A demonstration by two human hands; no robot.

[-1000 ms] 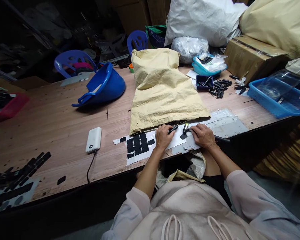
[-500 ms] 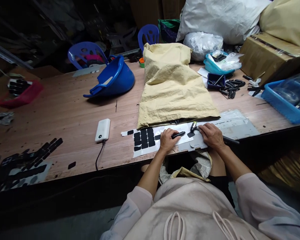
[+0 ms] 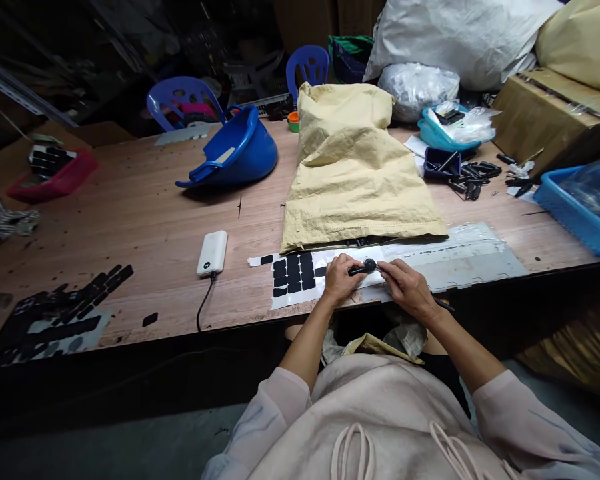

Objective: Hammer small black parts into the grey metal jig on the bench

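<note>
Between its fingertips my left hand [image 3: 341,279] pinches a short black pen-like piece [image 3: 356,271], lying over the white sheet near the table's front edge. My right hand [image 3: 409,288] is closed around a small hammer [image 3: 369,265]; the end of its dark handle sticks out behind the wrist. The hammer's round black face is at the tip of the black piece; I cannot tell whether they touch. Left of my left hand, black rounded stickers [image 3: 293,273] stand in rows on a white backing sheet [image 3: 280,302]. One more dark sticker is partly hidden by my fingers.
A tan sack [image 3: 360,180] lies beyond my hands. To the left are a white power bank [image 3: 213,252] with a cable, a tipped blue basin [image 3: 245,150] and black sticker strips [image 3: 73,327]. Several black pieces [image 3: 475,177] and a blue tray [image 3: 575,217] lie to the right.
My right hand has moved left with the hammer, bringing its head over to the black piece. The yellow-green end of the head no longer shows. My left hand keeps its pinch. The view has shifted slightly.
</note>
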